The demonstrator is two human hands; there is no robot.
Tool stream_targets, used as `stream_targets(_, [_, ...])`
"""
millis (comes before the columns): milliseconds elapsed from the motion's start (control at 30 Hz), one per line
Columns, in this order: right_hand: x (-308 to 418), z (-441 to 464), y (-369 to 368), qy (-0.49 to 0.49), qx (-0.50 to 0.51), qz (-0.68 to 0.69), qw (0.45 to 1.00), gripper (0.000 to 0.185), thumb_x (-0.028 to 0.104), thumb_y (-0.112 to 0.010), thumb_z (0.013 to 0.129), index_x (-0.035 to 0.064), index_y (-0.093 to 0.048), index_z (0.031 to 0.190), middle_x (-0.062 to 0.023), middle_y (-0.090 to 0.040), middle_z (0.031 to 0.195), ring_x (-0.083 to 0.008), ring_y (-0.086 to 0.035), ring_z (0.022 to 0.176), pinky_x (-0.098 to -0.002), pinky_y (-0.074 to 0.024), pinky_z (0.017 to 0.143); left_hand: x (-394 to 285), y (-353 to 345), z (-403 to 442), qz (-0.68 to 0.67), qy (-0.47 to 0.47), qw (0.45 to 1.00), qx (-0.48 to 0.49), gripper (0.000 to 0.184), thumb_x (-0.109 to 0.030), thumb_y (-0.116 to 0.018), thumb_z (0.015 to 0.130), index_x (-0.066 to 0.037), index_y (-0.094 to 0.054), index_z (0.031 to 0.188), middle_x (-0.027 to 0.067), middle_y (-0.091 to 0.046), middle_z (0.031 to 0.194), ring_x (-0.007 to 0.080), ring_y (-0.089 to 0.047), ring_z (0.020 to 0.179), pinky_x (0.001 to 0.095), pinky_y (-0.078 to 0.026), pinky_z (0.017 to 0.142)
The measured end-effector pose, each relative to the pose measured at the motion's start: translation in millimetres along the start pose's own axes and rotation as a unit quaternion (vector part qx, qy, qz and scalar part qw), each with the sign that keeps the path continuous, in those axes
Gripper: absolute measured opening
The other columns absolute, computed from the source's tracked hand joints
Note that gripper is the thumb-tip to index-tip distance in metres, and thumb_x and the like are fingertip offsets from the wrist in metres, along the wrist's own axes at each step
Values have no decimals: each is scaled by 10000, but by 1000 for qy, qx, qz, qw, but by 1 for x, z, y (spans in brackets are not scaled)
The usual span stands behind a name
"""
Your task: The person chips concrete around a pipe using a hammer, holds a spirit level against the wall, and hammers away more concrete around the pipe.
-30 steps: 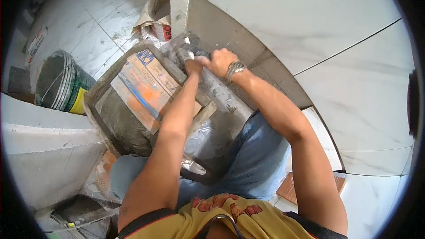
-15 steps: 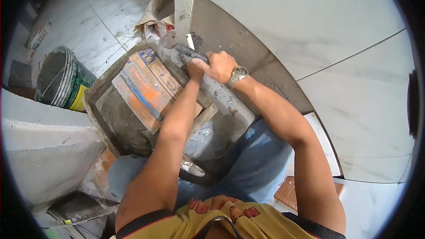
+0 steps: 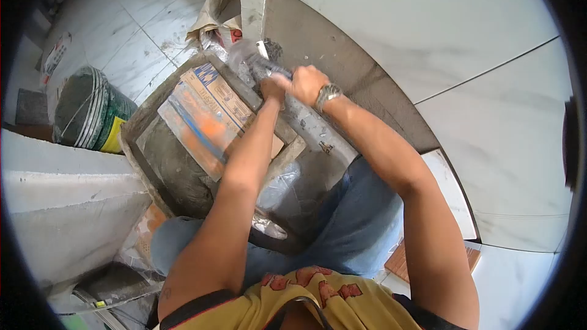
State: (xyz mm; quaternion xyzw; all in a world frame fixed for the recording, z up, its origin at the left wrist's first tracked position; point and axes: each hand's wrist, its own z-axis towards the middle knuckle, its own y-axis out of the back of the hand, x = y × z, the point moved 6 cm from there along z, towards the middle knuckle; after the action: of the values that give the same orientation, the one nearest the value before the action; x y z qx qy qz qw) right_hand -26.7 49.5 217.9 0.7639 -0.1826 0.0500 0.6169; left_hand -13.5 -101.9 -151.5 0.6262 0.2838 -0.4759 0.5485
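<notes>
My right hand [image 3: 309, 84], with a watch on its wrist, is closed on the handle of a dark, hammer-like tool [image 3: 269, 67]. The tool's head end is smeared by motion and points up-left. Just beside it, my left hand [image 3: 273, 88] is closed low over the upper end of a grey pipe [image 3: 321, 137] with printed marks. What its fingers hold is hidden. The pipe slants down toward my knee. A small white strip [image 3: 262, 49] stands close to the tool, near a dark crumbly lump [image 3: 273, 51].
On my left, a mortar-caked trough [image 3: 131, 140] carries a cardboard box [image 3: 223, 101] and a paint-stained board [image 3: 199, 128]. Beyond it stands a green bucket [image 3: 119, 107]. An open paper bag [image 3: 214, 15] sits by a pale post [image 3: 254, 3]. Large marble-look tiles [image 3: 428, 36] border the curved cement strip [image 3: 342, 55].
The blurred tool head has shifted slightly up and right. My right hand has risen a little, opening a slight gap from my left hand. The whole view has shifted slightly.
</notes>
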Motion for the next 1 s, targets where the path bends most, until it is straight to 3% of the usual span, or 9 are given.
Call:
stream_targets(67, [-8,3,-5,-10,-41,1,999,775,693,-463,900,-35,-725,955,-335,-675,963,-460,-672,957,-499,-539,855,-56,34,-9,202,36,976,71,307,-461,-666,879,-155,-674,886,17,-682,923,193,-665,851,381,-503,780])
stream_targets(167, [21,-21,10,18,0,23,1000,701,577,-522,926,-99,-685,1011,-337,-673,940,-477,-671,921,-500,-542,847,-103,72,-45,-67,-178,979,-70,390,-363,-653,852,-29,-642,652,152,-676,690,319,-661,615,444,-455,500])
stream_targets(200, [26,-22,4,63,-30,43,997,681,561,-527,926,-97,-670,1032,-337,-672,934,-478,-671,910,-507,-543,844,-101,73,-49,-146,-186,968,-82,389,-363,-652,855,-28,-641,657,148,-674,693,314,-658,616,442,-455,502])
stream_targets(267, [47,-37,3,137,-89,62,985,609,490,-548,948,-77,-607,1164,-329,-653,787,-484,-663,826,-520,-537,767,-86,67,-43,-205,-112,969,-77,386,-362,-649,861,-28,-639,667,140,-669,700,303,-651,619,437,-454,504])
stream_targets(433, [63,-35,2,133,-61,41,988,613,491,-534,958,-64,-594,1213,-315,-665,800,-482,-666,816,-521,-538,775,-107,92,-51,-136,179,974,-7,380,-360,-642,875,-26,-634,694,119,-658,716,275,-634,626,425,-452,510])
stream_targets(667, [86,-46,26,156,-92,-15,983,589,523,-534,949,-43,-628,1084,-305,-667,790,-471,-671,802,-540,-539,757,-103,92,-39,-257,47,965,3,372,-358,-633,894,-24,-628,731,91,-643,738,237,-609,636,409,-450,519])
stream_targets(767, [74,-26,24,135,-68,-37,988,587,536,-513,939,-29,-668,908,-302,-679,830,-475,-677,810,-536,-551,760,-111,91,-35,-223,83,971,0,369,-357,-629,903,-23,-625,747,79,-636,748,220,-599,640,402,-449,523])
stream_targets(867, [34,13,5,55,-118,-36,991,608,554,-517,932,-22,-711,940,-279,-694,829,-462,-688,821,-521,-560,761,-122,92,-41,-182,191,965,5,366,-356,-624,911,-22,-623,762,67,-629,758,204,-589,644,395,-448,526])
stream_targets(1000, [75,-19,23,94,-70,-6,993,657,608,-512,924,-20,-705,928,-313,-675,813,-480,-682,806,-532,-556,755,-109,89,-38,-267,100,959,-1,362,-354,-619,922,-20,-619,784,51,-621,770,182,-575,649,386,-447,531])
